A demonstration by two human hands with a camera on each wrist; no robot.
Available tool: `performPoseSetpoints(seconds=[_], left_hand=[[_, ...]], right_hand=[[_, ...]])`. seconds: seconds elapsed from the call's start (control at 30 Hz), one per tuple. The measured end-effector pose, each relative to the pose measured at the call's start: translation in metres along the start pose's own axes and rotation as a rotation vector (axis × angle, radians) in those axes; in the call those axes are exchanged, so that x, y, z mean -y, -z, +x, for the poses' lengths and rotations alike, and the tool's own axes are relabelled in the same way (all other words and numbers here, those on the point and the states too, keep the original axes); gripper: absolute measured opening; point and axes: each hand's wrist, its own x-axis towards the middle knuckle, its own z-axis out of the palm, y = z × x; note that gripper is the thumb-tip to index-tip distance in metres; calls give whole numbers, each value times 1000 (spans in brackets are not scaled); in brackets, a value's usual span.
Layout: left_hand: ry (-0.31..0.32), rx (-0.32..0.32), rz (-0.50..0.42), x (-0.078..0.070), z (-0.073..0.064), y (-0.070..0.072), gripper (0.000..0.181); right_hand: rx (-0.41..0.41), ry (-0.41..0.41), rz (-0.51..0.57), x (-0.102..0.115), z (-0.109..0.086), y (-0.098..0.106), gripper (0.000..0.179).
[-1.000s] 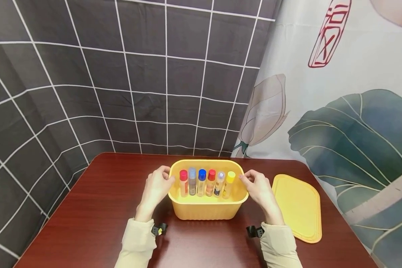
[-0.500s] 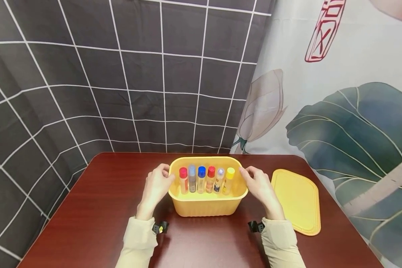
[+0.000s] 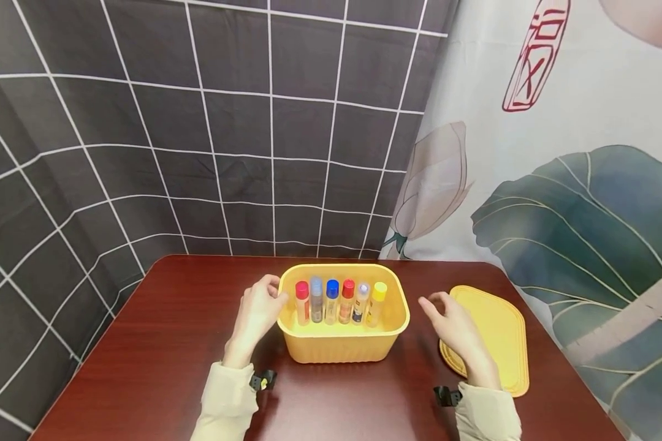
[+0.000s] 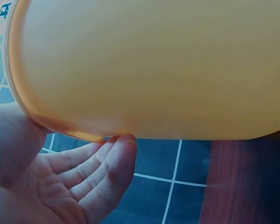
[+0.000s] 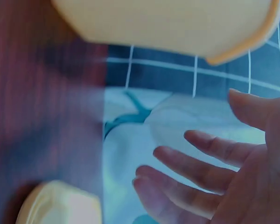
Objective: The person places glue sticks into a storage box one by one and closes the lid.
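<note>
A yellow plastic box [image 3: 339,349] stands on the table, with several slim clear tubes [image 3: 331,303] upright in a row inside. Their caps are red, blue, pale and yellow. My left hand [image 3: 258,311] holds the box's left end by the rim. In the left wrist view, its fingers [image 4: 114,170] meet the outer wall, while the thumb is hidden beyond the rim. My right hand [image 3: 456,324] is off the box's right end, its fingers spread and nothing in them. It overlaps the edge of the yellow lid [image 3: 493,334], and the right wrist view shows a gap between hand and box.
The yellow lid lies flat on the dark red table [image 3: 171,343], at the right. Behind the table hang a dark gridded cloth [image 3: 226,122] and a pale curtain [image 3: 485,79] with a leaf print.
My right hand has let go of the box's right rim and moved right, toward the lid. The left hand has stayed on the left rim.
</note>
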Motion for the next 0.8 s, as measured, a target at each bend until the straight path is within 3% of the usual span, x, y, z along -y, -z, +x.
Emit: performPoseSetpoints(seconds=[0.43,0.8], left_hand=[[-34,-14,6,0,-1,-2,27],[-12,-9,6,0,-1,0,29]], right_hand=[[38,-170,-87,-63,-35,29,72],[-23,-337,-116,-99,-44,33,89]])
